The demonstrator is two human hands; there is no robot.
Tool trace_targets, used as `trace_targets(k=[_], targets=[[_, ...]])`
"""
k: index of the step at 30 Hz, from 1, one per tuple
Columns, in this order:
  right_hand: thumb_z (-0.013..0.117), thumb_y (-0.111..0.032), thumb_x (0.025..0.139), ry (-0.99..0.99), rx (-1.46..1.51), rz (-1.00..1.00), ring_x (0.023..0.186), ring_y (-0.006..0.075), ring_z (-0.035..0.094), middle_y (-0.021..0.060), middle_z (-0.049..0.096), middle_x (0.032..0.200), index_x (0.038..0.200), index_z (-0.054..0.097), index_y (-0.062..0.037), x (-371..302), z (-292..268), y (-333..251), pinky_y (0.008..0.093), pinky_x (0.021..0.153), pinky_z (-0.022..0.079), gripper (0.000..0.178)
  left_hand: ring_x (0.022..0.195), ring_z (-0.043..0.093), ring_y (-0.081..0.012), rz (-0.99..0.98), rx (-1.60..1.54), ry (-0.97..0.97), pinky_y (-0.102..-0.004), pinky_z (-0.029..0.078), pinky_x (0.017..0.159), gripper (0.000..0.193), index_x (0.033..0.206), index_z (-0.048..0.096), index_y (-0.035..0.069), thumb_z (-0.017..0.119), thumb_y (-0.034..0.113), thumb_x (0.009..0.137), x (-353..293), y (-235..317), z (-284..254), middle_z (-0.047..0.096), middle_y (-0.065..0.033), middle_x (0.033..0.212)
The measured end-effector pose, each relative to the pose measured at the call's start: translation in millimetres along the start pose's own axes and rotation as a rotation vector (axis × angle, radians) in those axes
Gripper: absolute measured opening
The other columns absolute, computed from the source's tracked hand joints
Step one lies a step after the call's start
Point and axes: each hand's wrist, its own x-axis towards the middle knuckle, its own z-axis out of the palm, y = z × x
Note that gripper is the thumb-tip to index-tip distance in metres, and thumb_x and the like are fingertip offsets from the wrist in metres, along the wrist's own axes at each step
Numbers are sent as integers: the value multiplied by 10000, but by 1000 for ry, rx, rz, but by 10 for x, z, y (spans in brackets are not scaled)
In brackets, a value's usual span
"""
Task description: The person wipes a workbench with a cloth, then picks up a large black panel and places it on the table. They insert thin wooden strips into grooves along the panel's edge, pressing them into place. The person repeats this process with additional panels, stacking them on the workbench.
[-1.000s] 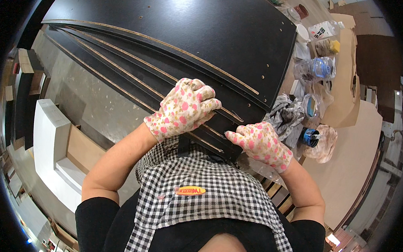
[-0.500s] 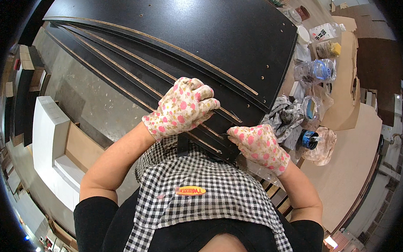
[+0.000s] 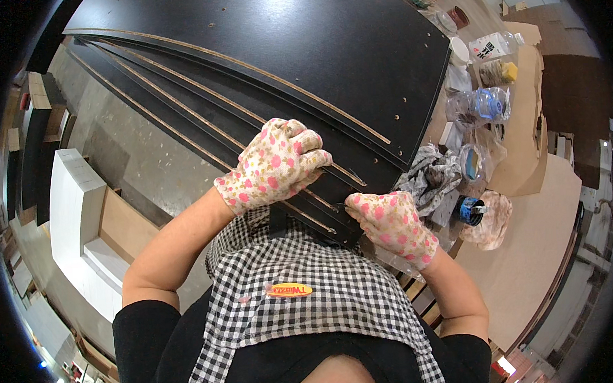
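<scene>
Both my hands wear white gloves with pink flowers. My left hand is closed, its fingers curled over the edge of a narrow black board in a row of overlapping boards. Each board has a thin, light brown groove or edge along it. To its right, my right hand is pinched close to the near ends of the boards. A thin dark tip shows at its fingertips, too small to name. Beyond the hands lies a wide black panel with small holes near its right end.
Along the right lie a crumpled grey rag, clear plastic bottles, an open dark pot with a blue label and a cardboard sheet. A white box-like piece stands on the left over the concrete floor.
Almost nothing differs. Both hands and the boards appear shifted very slightly left, with the grips unchanged.
</scene>
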Motion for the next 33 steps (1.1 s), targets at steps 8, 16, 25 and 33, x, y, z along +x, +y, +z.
trace_targets(k=[8,16,25,33], targets=[[667,-63,812,-39,16,55,740,301,709,150,708,874,1027,671,-39,-105,3,-15,367,603,555,217,985,575,-245,-21,-24,-50,-410,454,865,281,1040,706,160,770,202,769,-22,5,-5,594,-22,1007],[606,-104,938,260,380,361,670,285,696,124,692,785,1082,623,-48,-319,216,-290,372,569,525,155,968,587,-258,-7,-69,-72,-418,459,850,317,1057,701,148,782,174,751,11,-20,-12,609,-29,1007],[558,-58,983,647,765,967,694,181,708,130,730,819,1190,603,5,-272,704,-1030,318,632,535,221,1038,547,-279,275,-133,-437,-434,465,889,557,1267,613,119,779,206,742,192,-327,-251,574,-81,1132],[658,-23,904,922,162,1137,668,264,716,160,722,808,1154,684,-20,271,890,-1401,339,601,544,252,1036,554,-277,549,-226,-499,-413,471,874,589,1314,585,61,753,188,764,356,-584,-268,566,-83,1143]])
